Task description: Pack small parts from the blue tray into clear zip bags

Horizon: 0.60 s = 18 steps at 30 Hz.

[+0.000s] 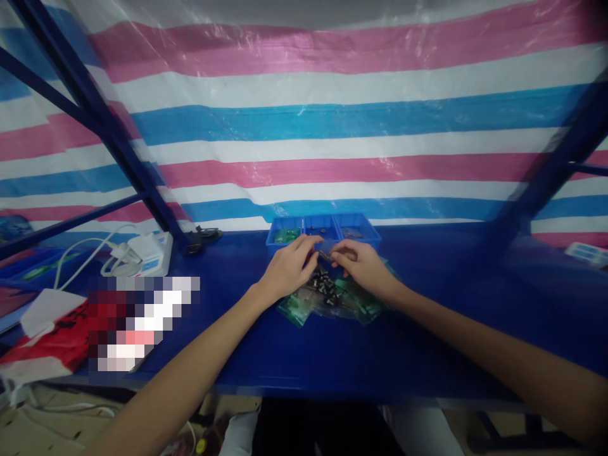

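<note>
My left hand [291, 265] and my right hand [365, 265] meet over a pile of small parts on the blue table. The fingers of both hands are closed in a pinch. Between the fingertips shows a small brownish, shiny piece [325, 256], too small to name; what lies inside each pinch is partly hidden. Right below are several small black and silver parts [325, 286] that look like screws, heaped on clear plastic. Green-tinted plastic bags [295, 309] lie under and around the heap, some beneath my right hand.
A blue three-compartment tray [375, 235] stands behind my hands, with green packets and small parts inside. To the left are a white power strip [159, 253] with cables, a black cable [204, 234] and a red and white bag [71, 335]. Blue frame posts [128, 161] rise before a striped sheet.
</note>
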### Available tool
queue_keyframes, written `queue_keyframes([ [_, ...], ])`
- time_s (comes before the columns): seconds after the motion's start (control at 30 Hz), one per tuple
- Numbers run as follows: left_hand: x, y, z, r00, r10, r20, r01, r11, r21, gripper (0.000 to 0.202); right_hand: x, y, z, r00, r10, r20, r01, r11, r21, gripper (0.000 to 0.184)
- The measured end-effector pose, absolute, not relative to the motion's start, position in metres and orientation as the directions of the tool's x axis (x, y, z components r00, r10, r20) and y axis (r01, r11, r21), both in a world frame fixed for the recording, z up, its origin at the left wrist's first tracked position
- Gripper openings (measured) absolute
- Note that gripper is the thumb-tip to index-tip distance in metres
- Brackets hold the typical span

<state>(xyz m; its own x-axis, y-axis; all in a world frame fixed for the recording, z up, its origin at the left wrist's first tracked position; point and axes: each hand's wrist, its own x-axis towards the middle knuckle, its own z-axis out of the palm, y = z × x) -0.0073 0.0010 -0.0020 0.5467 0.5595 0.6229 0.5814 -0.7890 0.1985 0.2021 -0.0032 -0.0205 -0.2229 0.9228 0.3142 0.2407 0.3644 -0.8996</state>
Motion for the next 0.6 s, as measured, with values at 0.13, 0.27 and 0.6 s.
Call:
queue_keyframes([
  [0.13,-0.008,0.002,-0.003,0.558,0.571,0.602,0.583,-0.786,0.205,0.038,0.200,-0.004,-0.020,-0.190,0.933,0.305,0.169,0.337,-0.926,0.017],
  [0.27,-0.009,0.001,-0.003,0.596,0.565,0.571,0.582,-0.794,0.178,0.039,0.198,-0.008,-0.015,-0.178,0.944,0.276,0.081,0.294,-0.953,0.027],
  [0.6,-0.009,0.008,-0.009,0.558,0.509,0.655,0.584,-0.802,0.126,0.022,0.202,-0.011,-0.004,-0.295,0.901,0.317,0.255,0.395,-0.883,0.026],
])
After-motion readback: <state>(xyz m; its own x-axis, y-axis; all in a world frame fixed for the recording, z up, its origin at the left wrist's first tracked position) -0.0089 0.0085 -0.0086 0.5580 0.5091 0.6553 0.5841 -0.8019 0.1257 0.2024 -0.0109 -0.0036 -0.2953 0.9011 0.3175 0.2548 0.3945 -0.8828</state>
